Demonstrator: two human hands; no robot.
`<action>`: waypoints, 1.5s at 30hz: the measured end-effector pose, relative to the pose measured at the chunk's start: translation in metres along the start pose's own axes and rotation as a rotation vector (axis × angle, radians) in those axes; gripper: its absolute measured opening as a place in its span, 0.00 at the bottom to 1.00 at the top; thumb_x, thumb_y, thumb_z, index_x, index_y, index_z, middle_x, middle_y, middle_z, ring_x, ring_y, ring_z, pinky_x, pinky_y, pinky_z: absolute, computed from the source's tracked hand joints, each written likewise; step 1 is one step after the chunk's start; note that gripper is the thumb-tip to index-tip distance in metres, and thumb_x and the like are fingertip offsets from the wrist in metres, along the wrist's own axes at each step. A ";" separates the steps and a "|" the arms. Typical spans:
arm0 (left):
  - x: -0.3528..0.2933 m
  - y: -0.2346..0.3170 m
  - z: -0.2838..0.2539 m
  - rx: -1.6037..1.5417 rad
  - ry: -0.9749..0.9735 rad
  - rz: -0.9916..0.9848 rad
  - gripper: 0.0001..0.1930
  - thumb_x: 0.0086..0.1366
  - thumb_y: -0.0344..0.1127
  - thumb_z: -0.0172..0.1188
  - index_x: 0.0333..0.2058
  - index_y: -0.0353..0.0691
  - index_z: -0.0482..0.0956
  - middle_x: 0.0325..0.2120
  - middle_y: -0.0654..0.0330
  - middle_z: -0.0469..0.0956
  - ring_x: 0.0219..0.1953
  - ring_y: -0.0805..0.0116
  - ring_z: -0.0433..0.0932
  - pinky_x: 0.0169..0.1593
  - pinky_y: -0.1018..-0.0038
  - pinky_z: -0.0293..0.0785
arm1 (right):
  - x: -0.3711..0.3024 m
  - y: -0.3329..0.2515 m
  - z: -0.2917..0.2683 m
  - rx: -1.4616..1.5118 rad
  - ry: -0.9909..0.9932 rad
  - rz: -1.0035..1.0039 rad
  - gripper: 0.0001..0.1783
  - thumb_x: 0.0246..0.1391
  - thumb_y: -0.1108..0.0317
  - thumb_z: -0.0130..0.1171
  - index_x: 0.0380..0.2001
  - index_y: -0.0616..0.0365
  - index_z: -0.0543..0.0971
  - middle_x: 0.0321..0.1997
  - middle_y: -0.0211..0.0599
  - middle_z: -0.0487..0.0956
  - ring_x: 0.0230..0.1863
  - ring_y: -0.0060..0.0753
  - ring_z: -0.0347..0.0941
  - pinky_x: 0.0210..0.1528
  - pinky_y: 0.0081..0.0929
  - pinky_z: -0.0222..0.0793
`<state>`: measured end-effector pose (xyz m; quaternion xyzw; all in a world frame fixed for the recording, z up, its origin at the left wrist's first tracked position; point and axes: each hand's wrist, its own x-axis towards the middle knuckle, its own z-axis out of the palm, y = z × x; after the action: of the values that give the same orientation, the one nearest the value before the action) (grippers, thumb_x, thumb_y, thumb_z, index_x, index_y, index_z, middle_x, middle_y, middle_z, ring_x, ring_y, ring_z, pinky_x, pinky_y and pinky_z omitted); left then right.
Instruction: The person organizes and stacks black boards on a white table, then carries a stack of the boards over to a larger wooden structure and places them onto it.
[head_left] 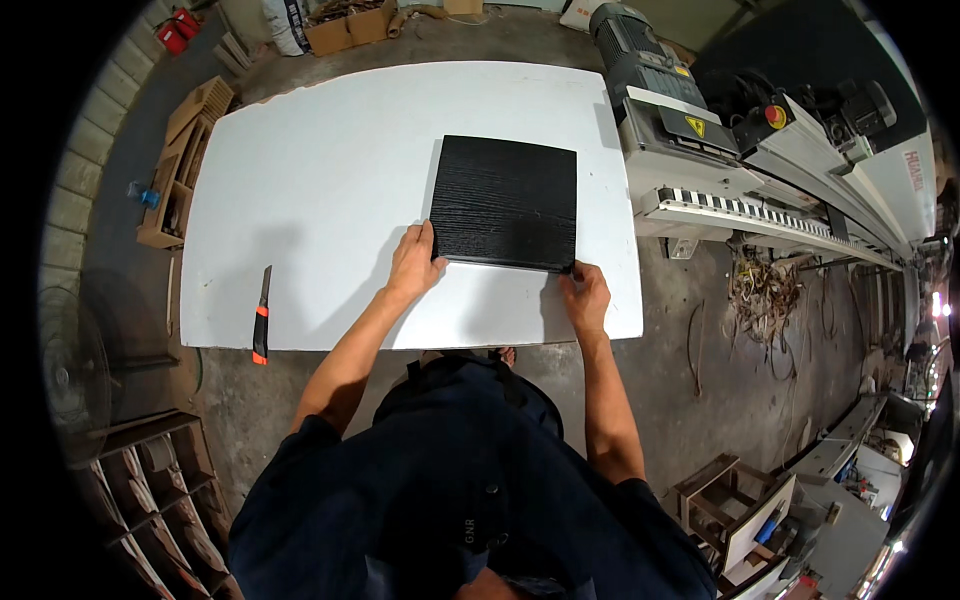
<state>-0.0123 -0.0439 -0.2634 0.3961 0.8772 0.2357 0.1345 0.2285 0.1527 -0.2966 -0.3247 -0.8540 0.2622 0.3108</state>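
A black rectangular panel point(507, 200) with a wood-grain surface is over the white tabletop point(300, 150), right of its middle. My left hand point(414, 262) grips its near left corner, fingers closed along the left side. At the near right corner, my right hand point(588, 296) is closed on the edge with thumb and fingers. Whether the panel rests flat or is slightly lifted, I cannot tell. Well to the left of my left hand lies a utility knife point(261, 330) with an orange and black handle, its blade pointing away from me and its handle end over the near edge.
A large machine with a motor point(645, 65) and a toothed rail point(750, 215) stands close along the table's right side. Cardboard boxes point(185, 165) are beyond the left edge. Low at left is a shelf with compartments point(150, 500); scrap strips point(765, 290) lie on the floor at right.
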 end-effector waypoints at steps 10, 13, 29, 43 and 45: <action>-0.009 -0.013 0.018 0.062 0.191 0.174 0.32 0.49 0.30 0.67 0.53 0.27 0.67 0.44 0.44 0.73 0.42 0.49 0.75 0.44 0.65 0.75 | 0.001 -0.001 0.006 -0.121 0.057 0.045 0.10 0.37 0.71 0.66 0.26 0.57 0.76 0.27 0.40 0.77 0.30 0.46 0.74 0.32 0.37 0.69; -0.008 -0.005 0.015 0.074 0.182 0.186 0.30 0.50 0.30 0.65 0.52 0.24 0.68 0.40 0.43 0.73 0.39 0.47 0.75 0.42 0.63 0.75 | 0.003 0.005 0.006 -0.154 0.084 0.012 0.09 0.38 0.71 0.65 0.25 0.57 0.76 0.25 0.40 0.77 0.29 0.47 0.74 0.31 0.37 0.69; -0.010 -0.012 0.012 0.007 0.149 0.179 0.30 0.49 0.30 0.65 0.52 0.25 0.68 0.41 0.41 0.73 0.38 0.46 0.76 0.42 0.62 0.75 | 0.008 0.000 -0.005 -0.080 -0.074 0.225 0.10 0.39 0.67 0.65 0.26 0.61 0.79 0.23 0.43 0.78 0.25 0.42 0.76 0.31 0.34 0.70; 0.021 -0.007 0.004 -0.390 0.119 -0.191 0.14 0.54 0.34 0.63 0.32 0.31 0.68 0.29 0.43 0.78 0.35 0.46 0.78 0.40 0.61 0.71 | 0.029 0.025 0.029 0.100 -0.073 0.363 0.14 0.56 0.65 0.54 0.35 0.68 0.80 0.24 0.41 0.79 0.29 0.30 0.74 0.36 0.29 0.68; 0.018 -0.007 0.001 -0.415 0.187 -0.184 0.14 0.52 0.33 0.64 0.31 0.30 0.70 0.27 0.43 0.78 0.34 0.46 0.78 0.39 0.60 0.71 | 0.033 0.023 0.030 0.117 -0.085 0.381 0.14 0.56 0.65 0.55 0.33 0.68 0.80 0.23 0.40 0.78 0.28 0.29 0.73 0.35 0.29 0.68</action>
<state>-0.0286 -0.0339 -0.2687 0.2550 0.8509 0.4332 0.1522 0.1975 0.1841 -0.3199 -0.4504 -0.7727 0.3789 0.2376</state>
